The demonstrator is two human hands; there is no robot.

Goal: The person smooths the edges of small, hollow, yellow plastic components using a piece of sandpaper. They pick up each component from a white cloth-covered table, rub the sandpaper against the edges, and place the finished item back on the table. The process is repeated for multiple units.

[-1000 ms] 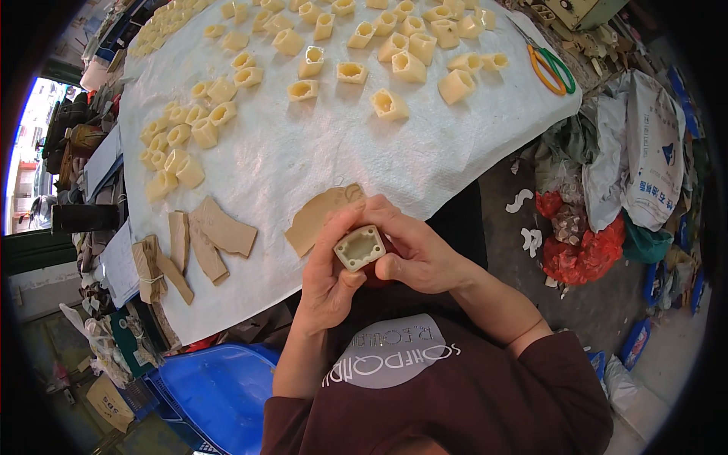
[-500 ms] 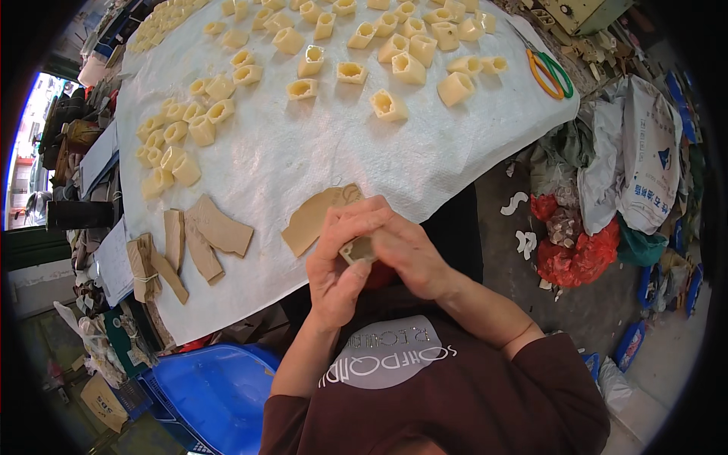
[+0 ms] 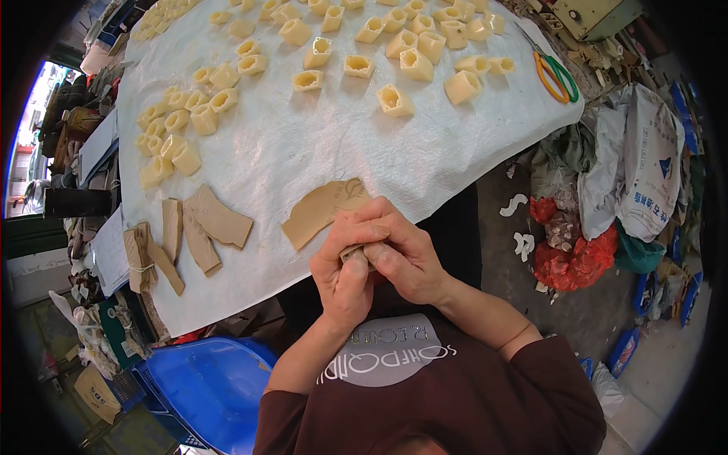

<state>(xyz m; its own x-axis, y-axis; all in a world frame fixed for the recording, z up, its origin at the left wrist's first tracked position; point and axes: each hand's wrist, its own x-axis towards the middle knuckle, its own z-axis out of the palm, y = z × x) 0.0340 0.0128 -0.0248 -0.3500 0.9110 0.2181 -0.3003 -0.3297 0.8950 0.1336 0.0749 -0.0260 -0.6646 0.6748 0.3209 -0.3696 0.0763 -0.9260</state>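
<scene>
both left hand [image 3: 341,271] and right hand [image 3: 413,264] pinch a mostly hidden greyish piece [image 3: 350,251] between their curled fingers [image 3: 358,233].

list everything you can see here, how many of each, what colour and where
hollow blocks: dozens, pale yellow, spread over the sheet
sheet: 1, white, top and centre
cardboard pieces: about six, brown, sheet's near left and just beyond the hands
scissors: 1 pair, orange and green handles, sheet's right side
plastic item: 1, blue, lower left, kind unclear
sack: 1, white, right
red bag: count unclear, red, below the sack
scraps: a few, white, floor at right
mixed clutter: uncountable, many colours, left and right edges
held piece: 1, greyish, mostly hidden between the hands
shirt: 1, dark maroon, bottom
left hand: 1, bare, centre
right hand: 1, bare, centre
</scene>
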